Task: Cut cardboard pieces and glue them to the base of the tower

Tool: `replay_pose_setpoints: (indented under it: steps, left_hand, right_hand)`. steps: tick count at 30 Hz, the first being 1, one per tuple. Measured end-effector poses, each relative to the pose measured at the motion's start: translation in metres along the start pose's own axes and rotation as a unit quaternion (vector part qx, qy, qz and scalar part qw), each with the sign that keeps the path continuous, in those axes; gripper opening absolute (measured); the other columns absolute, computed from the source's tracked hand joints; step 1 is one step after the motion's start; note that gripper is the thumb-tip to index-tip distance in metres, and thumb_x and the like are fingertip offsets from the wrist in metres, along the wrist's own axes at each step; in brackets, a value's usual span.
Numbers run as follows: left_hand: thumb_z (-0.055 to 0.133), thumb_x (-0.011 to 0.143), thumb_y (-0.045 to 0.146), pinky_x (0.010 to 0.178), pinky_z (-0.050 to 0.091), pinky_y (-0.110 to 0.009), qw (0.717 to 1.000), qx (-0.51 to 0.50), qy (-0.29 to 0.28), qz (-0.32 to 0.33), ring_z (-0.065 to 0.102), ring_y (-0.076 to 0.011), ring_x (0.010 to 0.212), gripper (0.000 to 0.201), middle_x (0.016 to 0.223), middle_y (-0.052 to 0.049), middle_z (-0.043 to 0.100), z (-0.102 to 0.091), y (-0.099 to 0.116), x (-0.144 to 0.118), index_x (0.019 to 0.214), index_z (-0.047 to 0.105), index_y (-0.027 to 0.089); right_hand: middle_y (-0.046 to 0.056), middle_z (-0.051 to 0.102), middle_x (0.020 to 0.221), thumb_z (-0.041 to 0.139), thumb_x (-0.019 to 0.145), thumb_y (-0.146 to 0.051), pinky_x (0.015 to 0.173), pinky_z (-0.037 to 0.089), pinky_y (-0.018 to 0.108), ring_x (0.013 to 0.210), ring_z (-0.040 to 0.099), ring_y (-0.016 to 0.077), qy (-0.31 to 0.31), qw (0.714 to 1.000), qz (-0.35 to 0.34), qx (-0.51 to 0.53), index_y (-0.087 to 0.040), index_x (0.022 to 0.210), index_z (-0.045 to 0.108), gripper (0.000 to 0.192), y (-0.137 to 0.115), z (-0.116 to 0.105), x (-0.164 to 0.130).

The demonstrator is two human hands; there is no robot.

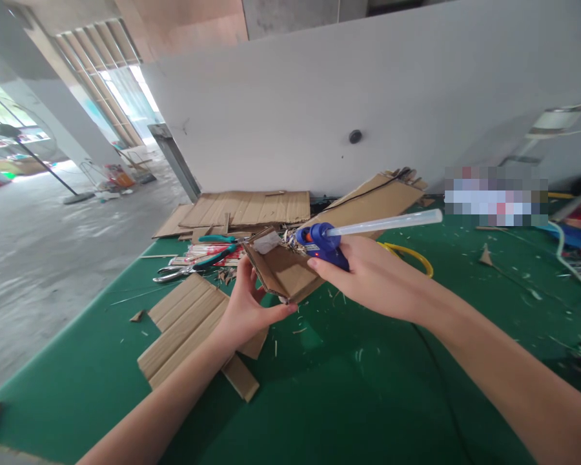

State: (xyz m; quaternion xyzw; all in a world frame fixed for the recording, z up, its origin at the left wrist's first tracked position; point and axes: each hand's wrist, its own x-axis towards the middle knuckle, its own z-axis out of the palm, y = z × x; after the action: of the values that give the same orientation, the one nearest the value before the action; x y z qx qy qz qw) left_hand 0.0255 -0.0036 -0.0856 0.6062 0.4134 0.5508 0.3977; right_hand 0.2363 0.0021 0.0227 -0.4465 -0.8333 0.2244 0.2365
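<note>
While the person's left hand (pixel 246 310) grips an open brown cardboard box (pixel 295 271) over the green table (pixel 329 387), the right hand (pixel 370 274) grasps a blue plastic glue gun (pixel 336 256). Its translucent stick (pixel 387 223) points rightward.

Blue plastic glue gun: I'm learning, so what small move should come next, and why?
Perhaps squeeze the blue plastic glue gun lightly at the rim of the open brown cardboard box: the right hand holds it close, translucent glue stick loaded, while the left hand grips the box.
</note>
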Motion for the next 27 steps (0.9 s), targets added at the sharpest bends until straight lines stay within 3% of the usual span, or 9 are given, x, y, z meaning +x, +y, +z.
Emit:
replay_pose_setpoints:
  steps: [9,17,27]
  left_hand:
    - [0.082,0.055,0.02,0.096,0.048,-0.047,1.0,-0.02,-0.016,-0.005,0.042,-0.032,0.127,0.086,0.135,-0.009,0.043,0.0,0.002,0.0,0.125,0.033,0.03]
    - [0.082,0.055,0.017,0.094,0.049,-0.045,1.0,-0.02,-0.023,0.002,0.042,-0.0324,0.127,0.089,0.133,-0.009,0.044,0.001,0.0,-0.001,0.127,0.032,0.03]
    - [0.082,0.055,0.015,0.091,0.052,-0.043,0.999,-0.012,-0.031,-0.001,0.044,-0.032,0.125,0.088,0.13,-0.009,0.046,0.001,0.004,-0.001,0.127,0.032,0.03]
  right_hand:
    - [0.0,0.062,0.073,0.042,0.09,-0.039,0.058,0.036,0.028,0.064,0.052,0.0151,-0.004,1.0,-0.005,0.017,-0.022,0.09,0.059,0.023,-0.002,0.002,-0.002]
    - [0.002,0.067,0.094,0.046,0.089,-0.03,0.071,0.041,0.029,0.081,0.06,0.0178,-0.005,0.998,-0.034,0.046,-0.023,0.095,0.059,0.016,-0.008,0.013,-0.002]
    - [0.003,0.067,0.091,0.046,0.09,-0.033,0.071,0.043,0.029,0.081,0.06,0.0181,-0.003,0.997,-0.033,0.063,-0.021,0.094,0.06,0.019,-0.01,0.015,-0.002]
